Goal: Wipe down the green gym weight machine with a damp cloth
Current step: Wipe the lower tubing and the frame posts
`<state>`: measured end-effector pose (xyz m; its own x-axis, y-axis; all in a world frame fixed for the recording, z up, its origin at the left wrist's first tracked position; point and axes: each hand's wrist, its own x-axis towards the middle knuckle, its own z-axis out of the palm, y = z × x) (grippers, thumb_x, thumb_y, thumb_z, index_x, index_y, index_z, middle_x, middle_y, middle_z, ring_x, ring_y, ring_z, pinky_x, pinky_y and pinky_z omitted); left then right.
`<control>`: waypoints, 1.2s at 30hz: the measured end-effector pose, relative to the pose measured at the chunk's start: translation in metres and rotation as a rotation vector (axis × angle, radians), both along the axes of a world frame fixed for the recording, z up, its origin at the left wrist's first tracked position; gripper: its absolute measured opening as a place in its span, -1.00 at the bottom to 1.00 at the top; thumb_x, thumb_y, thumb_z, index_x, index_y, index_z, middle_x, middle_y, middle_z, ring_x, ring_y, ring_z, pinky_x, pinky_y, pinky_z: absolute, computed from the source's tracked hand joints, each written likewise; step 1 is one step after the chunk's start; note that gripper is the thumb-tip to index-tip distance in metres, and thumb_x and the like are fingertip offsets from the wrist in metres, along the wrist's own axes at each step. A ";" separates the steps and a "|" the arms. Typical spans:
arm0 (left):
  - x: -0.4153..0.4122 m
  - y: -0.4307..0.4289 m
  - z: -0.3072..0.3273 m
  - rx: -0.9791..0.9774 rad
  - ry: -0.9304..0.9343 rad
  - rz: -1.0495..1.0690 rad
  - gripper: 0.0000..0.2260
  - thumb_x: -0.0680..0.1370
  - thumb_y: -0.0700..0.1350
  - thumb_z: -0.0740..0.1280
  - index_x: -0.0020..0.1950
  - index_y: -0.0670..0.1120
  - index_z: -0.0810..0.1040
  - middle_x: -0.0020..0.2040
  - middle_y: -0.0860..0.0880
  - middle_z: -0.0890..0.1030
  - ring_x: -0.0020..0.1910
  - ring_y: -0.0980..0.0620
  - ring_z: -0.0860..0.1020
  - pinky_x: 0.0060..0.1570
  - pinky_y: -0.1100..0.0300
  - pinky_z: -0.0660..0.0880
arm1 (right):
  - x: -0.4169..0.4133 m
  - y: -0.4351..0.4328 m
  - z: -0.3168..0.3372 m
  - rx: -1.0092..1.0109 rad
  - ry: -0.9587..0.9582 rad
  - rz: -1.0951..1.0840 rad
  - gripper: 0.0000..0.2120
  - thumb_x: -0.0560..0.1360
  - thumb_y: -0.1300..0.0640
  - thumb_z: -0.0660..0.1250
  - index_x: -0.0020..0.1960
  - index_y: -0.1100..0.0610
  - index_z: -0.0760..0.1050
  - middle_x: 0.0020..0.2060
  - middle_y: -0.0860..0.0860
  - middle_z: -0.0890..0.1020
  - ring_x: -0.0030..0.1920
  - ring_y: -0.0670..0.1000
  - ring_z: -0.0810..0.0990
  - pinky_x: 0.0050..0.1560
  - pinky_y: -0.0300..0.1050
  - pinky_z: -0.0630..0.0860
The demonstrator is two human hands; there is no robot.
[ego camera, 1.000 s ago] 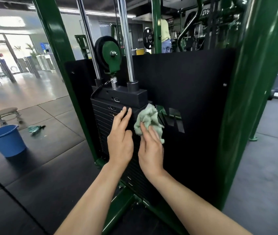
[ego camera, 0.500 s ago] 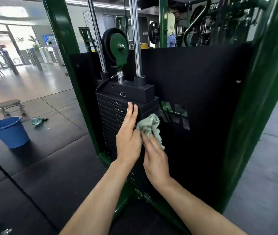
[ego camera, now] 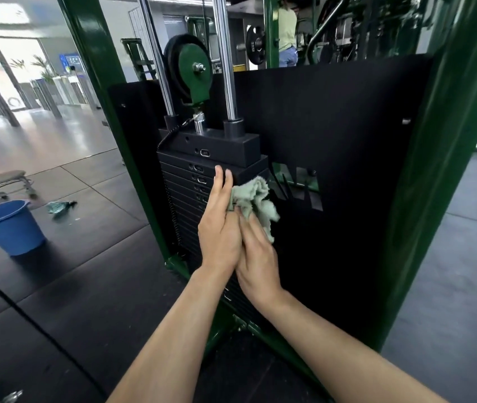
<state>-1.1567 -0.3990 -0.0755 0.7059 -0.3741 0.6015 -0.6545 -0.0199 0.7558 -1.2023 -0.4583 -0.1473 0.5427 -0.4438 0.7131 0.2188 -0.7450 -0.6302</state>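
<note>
Both hands meet at the right front corner of the black weight stack (ego camera: 190, 199) of the green gym weight machine (ego camera: 446, 175). The left hand (ego camera: 219, 228) lies flat, fingers straight and held together, their tips reaching up onto the upper plates of the stack; its grip is not curled round anything, and its right edge touches the cloth (ego camera: 256, 200). The right hand (ego camera: 256, 257) sits just beside and slightly nearer than the left, the two touching along their inner edges. Its fingers run up into the bunched pale green cloth and press it against the corner where the stack meets the black shroud panel (ego camera: 342, 135); whether that grip pinches the fabric underneath or only pushes it flat cannot be told, since the fingertips are hidden in the folds. The cloth hangs crumpled, a loose tail drooping to the right of the right hand.

Above the stack stand two chrome guide rods (ego camera: 225, 59) and a green pulley (ego camera: 193, 71). Far left on the floor (ego camera: 86, 257) sits a blue bucket (ego camera: 10, 228), with a small stool (ego camera: 8, 181) beyond it.
</note>
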 end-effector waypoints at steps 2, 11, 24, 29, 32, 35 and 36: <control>0.002 0.000 -0.002 0.011 -0.022 -0.002 -0.38 0.63 -0.34 0.12 0.64 0.12 0.29 0.64 0.32 0.15 0.59 0.36 0.12 0.56 0.32 0.11 | 0.002 -0.007 0.004 0.010 0.002 0.010 -0.48 0.72 0.24 0.19 0.65 0.02 0.21 0.59 0.00 0.33 0.60 -0.05 0.25 0.52 0.07 0.37; 0.004 -0.003 -0.006 0.008 -0.070 -0.007 -0.23 0.53 -0.43 0.13 0.67 0.12 0.23 0.66 0.31 0.08 0.60 0.33 0.12 0.23 0.50 0.33 | 0.046 -0.053 0.050 0.309 -0.098 -0.257 -0.49 0.68 0.30 0.13 0.61 0.09 0.30 0.52 -0.04 0.44 0.56 0.00 0.33 0.51 0.06 0.38; 0.005 -0.007 -0.010 0.001 -0.058 -0.041 -0.22 0.50 -0.42 0.11 0.69 0.08 0.18 0.68 0.25 0.05 0.60 0.36 0.10 0.09 0.57 0.35 | 0.035 -0.060 0.026 0.269 -0.068 -0.288 -0.43 0.58 0.46 0.17 0.54 0.16 0.41 0.43 0.04 0.54 0.44 0.04 0.49 0.45 -0.15 0.43; 0.006 -0.008 -0.011 0.000 -0.049 -0.057 -0.19 0.49 -0.41 0.11 0.69 0.11 0.15 0.68 0.28 0.02 0.64 0.28 0.04 0.20 0.59 0.28 | 0.034 -0.036 0.017 0.290 -0.060 -0.370 -0.48 0.58 0.44 0.25 0.50 0.16 0.46 0.35 0.03 0.60 0.41 0.06 0.51 0.43 0.02 0.47; 0.004 -0.009 -0.012 0.012 -0.064 -0.031 -0.23 0.52 -0.38 0.10 0.69 0.11 0.15 0.68 0.27 0.01 0.64 0.27 0.05 0.21 0.58 0.28 | 0.016 0.007 -0.008 0.278 -0.018 -0.293 -0.54 0.66 0.28 0.28 0.54 0.09 0.42 0.40 0.02 0.54 0.48 0.05 0.43 0.45 0.09 0.44; 0.002 -0.009 -0.013 0.020 -0.084 -0.019 -0.24 0.51 -0.35 0.09 0.70 0.10 0.14 0.69 0.24 0.00 0.64 0.27 0.04 0.19 0.58 0.28 | 0.000 0.015 -0.026 0.130 0.034 -0.218 -0.53 0.67 0.21 0.31 0.56 0.08 0.39 0.40 -0.02 0.53 0.48 -0.02 0.42 0.44 -0.02 0.45; 0.003 -0.009 -0.014 0.020 -0.092 -0.025 -0.23 0.50 -0.34 0.09 0.70 0.08 0.13 0.70 0.22 -0.01 0.65 0.25 0.03 0.20 0.58 0.28 | 0.000 0.007 -0.028 0.090 0.047 -0.226 -0.54 0.66 0.24 0.31 0.55 0.10 0.40 0.39 0.02 0.55 0.46 0.01 0.45 0.42 0.00 0.48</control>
<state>-1.1539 -0.4080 -0.0895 0.6380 -0.4037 0.6557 -0.7219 -0.0175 0.6917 -1.2024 -0.4511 -0.1749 0.4540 -0.6182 0.6416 0.0213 -0.7124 -0.7015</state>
